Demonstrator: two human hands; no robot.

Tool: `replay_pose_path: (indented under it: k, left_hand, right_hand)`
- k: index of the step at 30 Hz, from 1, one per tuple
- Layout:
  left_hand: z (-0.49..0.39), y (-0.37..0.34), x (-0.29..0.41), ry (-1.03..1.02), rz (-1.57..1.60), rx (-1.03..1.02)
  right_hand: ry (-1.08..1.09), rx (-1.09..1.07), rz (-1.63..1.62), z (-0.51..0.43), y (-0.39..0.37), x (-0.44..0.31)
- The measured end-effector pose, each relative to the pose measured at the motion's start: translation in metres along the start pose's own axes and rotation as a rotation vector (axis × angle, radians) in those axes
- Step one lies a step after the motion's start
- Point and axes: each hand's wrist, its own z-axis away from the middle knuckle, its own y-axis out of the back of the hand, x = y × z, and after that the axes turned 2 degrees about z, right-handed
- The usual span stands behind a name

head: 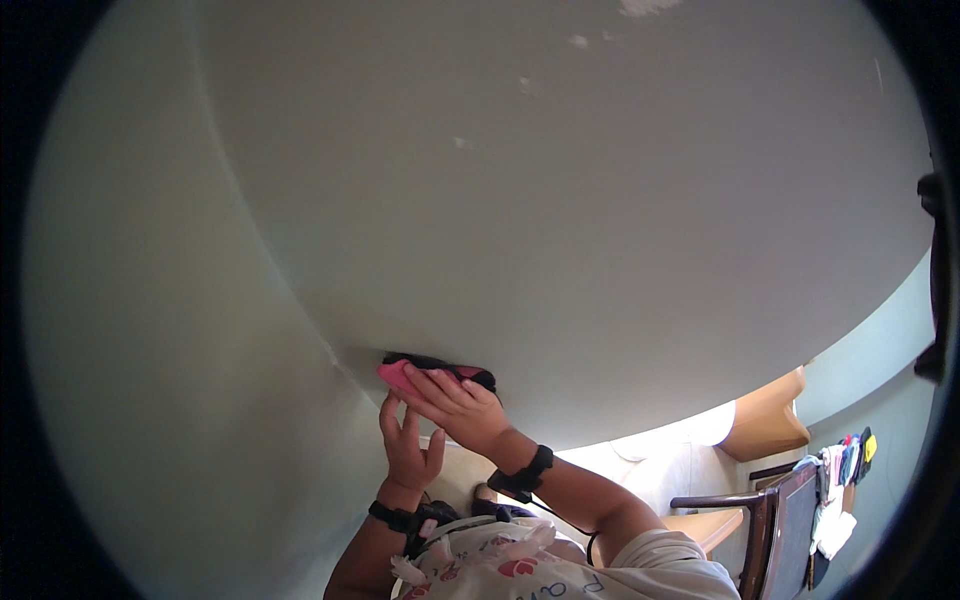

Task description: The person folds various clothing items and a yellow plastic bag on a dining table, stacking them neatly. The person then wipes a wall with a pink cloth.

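A folded pink-and-black cloth or pad (pixel 395 374) lies flat against a pale wall (pixel 600 225), low and close to the inside corner. My right hand (pixel 466 411) holds it there with the fingers laid over its pink face. Below and to the left, my left hand (pixel 412 450) is raised with its fingers apart. Its fingertips are by the cloth's lower edge, and whether they touch it I cannot tell. Black straps with small devices circle both wrists.
A second wall (pixel 150 337) meets the first at the left. Pale scuffed patches (pixel 577 41) mark the upper wall. At lower right stand a dark wooden chair (pixel 765 525) with clothes (pixel 832 517) over its back and an orange-brown piece of furniture (pixel 769 420) on the tiled floor.
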Motion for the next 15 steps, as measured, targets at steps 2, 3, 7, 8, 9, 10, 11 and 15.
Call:
replay_pose_path:
  k: [2, 3, 7, 8, 9, 10, 11, 15]
  left_hand:
    - [0.000, -0.010, 0.004, -0.054, -0.006, -0.012]
    - [0.001, -0.015, 0.007, -0.088, -0.002, -0.011]
    - [-0.003, -0.030, 0.018, -0.209, -0.004, -0.042]
    - [-0.004, -0.035, 0.021, -0.241, -0.005, -0.045]
    - [-0.006, -0.040, 0.024, -0.269, -0.005, -0.060]
    - [-0.006, -0.044, 0.028, -0.297, -0.006, -0.072]
    - [-0.007, -0.048, 0.032, -0.324, -0.008, -0.085]
    - [-0.013, -0.063, 0.048, -0.453, 0.056, -0.089]
  right_hand:
    - [-0.031, 0.022, -0.073, 0.016, 0.001, 0.010]
    - [-0.061, 0.089, -0.093, 0.025, 0.003, 0.015]
    - [-0.045, -0.042, 0.041, 0.056, 0.011, 0.033]
    - [-0.057, 0.029, 0.069, 0.063, 0.011, 0.040]
    - [-0.074, 0.015, 0.069, 0.071, 0.013, 0.045]
    - [-0.083, -0.012, 0.074, 0.081, 0.016, 0.049]
    - [-0.084, -0.048, 0.075, 0.090, 0.020, 0.053]
    - [-0.135, 0.032, 0.125, 0.114, 0.035, 0.070]
